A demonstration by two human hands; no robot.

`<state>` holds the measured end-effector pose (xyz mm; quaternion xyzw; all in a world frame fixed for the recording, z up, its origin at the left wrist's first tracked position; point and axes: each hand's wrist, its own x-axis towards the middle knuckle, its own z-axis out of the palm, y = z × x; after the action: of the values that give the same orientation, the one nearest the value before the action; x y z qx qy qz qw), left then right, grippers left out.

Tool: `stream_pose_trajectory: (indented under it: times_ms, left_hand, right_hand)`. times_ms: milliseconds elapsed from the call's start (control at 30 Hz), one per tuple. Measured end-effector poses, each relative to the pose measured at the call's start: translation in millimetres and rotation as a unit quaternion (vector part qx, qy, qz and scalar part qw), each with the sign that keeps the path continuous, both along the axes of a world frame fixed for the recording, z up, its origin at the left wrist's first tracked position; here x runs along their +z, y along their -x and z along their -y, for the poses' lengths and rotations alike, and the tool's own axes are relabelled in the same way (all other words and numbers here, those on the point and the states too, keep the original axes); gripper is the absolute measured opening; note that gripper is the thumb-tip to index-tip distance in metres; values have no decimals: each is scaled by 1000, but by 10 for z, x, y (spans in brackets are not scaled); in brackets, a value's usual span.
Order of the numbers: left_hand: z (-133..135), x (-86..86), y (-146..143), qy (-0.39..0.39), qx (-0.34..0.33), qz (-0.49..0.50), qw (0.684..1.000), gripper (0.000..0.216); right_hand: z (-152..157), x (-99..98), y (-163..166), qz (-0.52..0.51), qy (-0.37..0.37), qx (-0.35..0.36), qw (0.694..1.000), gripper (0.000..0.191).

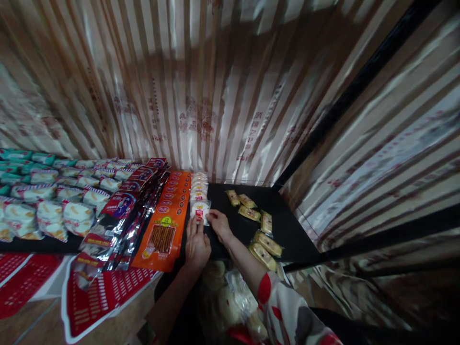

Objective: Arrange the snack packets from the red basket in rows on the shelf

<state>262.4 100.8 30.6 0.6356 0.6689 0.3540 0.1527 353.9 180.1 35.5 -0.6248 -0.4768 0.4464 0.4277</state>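
On the black shelf [287, 230] a row of small clear packets with white round cakes runs away from me. My left hand [197, 244] lies flat beside the nearest packet [200, 210], fingers stretched toward it. My right hand [218, 224] pinches that packet's near right corner. A long orange packet [163, 235] with several more orange packets behind it lies just left of my left hand.
Several yellow cake packets [264, 242] lie loose on the shelf's right side. Left are shiny dark packets [118, 215] and white-and-green bags [46, 211]. Red-and-white baskets [100, 292] sit below. A bag of round cakes [230, 302] hangs under my arms. Striped plastic sheeting [215, 86] walls the shelf.
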Motion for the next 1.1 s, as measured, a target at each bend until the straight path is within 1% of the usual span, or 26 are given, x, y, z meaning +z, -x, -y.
stream_pose_trajectory:
  times_ms: [200,300,400,500,600,700,800,867,933,1033,1100]
  left_hand:
    - [-202,-19,3,19,7,-19,1000,56]
    - [-265,-50,-12,28,6,-23,999,53]
    - [-296,-90,-26,19,0,-30,999,51]
    - [-314,-128,-31,7,1,-39,999,49]
    - [-343,-148,-28,-8,15,-36,999,48]
    - [-385,-134,-17,-18,21,-32,999,48]
    - [-404,-87,11,-5,18,-38,999,47]
    - [-385,-46,30,5,10,-44,999,48]
    - [-322,6,33,5,0,-46,999,48]
    - [-122,110,-23,3,-14,-32,999,41]
    - [84,182,-103,20,-53,-12,998,36]
  right_hand:
    - [-219,9,45,99,18,-15,995,23]
    - [-241,41,62,160,19,-14,987,23]
    - [-228,59,79,205,14,-4,979,26]
    - [-209,56,91,212,1,8,977,30]
    - [-209,47,101,230,8,13,973,31]
    - [-229,50,119,248,15,13,969,30]
    - [-220,66,139,242,24,7,970,32]
    - [-157,71,138,220,20,-8,975,35]
    - [-20,66,111,182,-8,-25,983,38]
    - [345,47,-11,106,-68,-29,992,34]
    - [671,36,-153,61,-99,-32,993,29]
